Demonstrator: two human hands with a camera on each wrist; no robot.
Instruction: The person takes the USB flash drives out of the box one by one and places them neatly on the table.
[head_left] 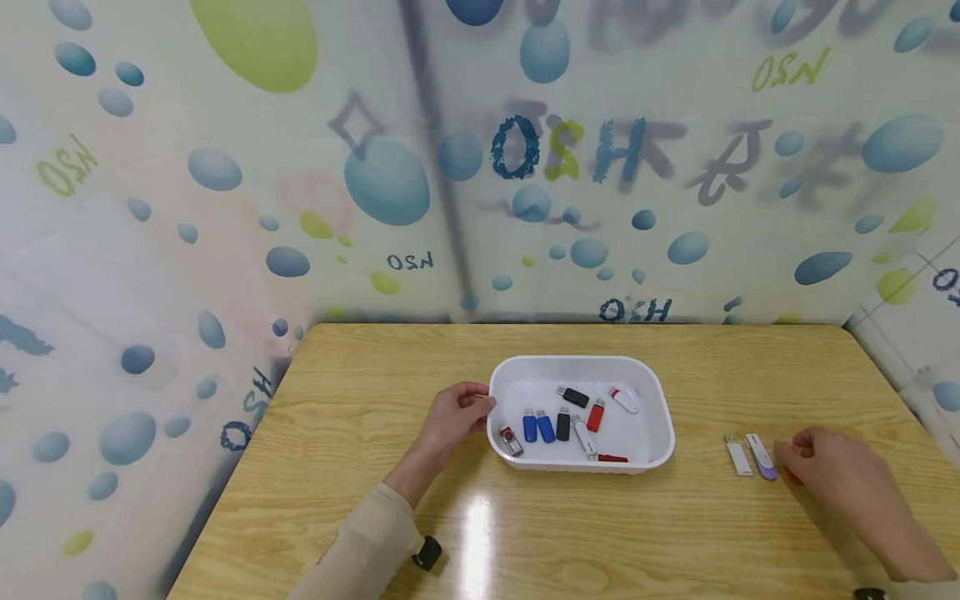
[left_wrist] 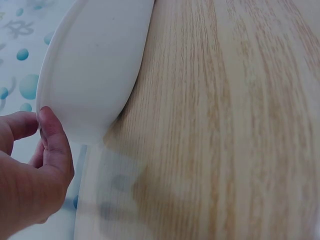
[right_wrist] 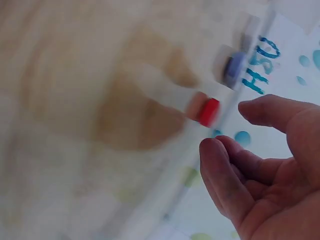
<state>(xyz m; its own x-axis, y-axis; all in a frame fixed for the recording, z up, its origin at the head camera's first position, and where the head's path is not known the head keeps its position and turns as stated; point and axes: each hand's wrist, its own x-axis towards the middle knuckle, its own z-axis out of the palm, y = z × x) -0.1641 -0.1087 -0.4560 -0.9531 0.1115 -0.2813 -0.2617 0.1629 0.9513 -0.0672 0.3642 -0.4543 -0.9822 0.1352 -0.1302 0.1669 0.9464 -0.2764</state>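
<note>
My left hand (head_left: 453,417) pinches the left rim of a white plastic tray (head_left: 656,417) between thumb and fingers; the left wrist view shows this grip on the tray's wall (left_wrist: 100,60). Several USB sticks lie in the tray, among them a blue one (head_left: 530,427) and a black one (head_left: 574,397). Over the table at the right, my right hand (head_left: 843,471) holds nothing, its thumb and fingertips apart in the right wrist view. Just beyond those fingertips stands out a small red piece (right_wrist: 209,112), blurred there and mostly hidden by the hand in the head view.
Left of the right hand, a white USB stick (head_left: 738,457) and a white-and-purple one (head_left: 761,457) lie side by side on the wooden table (head_left: 360,367). A patterned curtain (head_left: 480,208) hangs behind the table's far edge.
</note>
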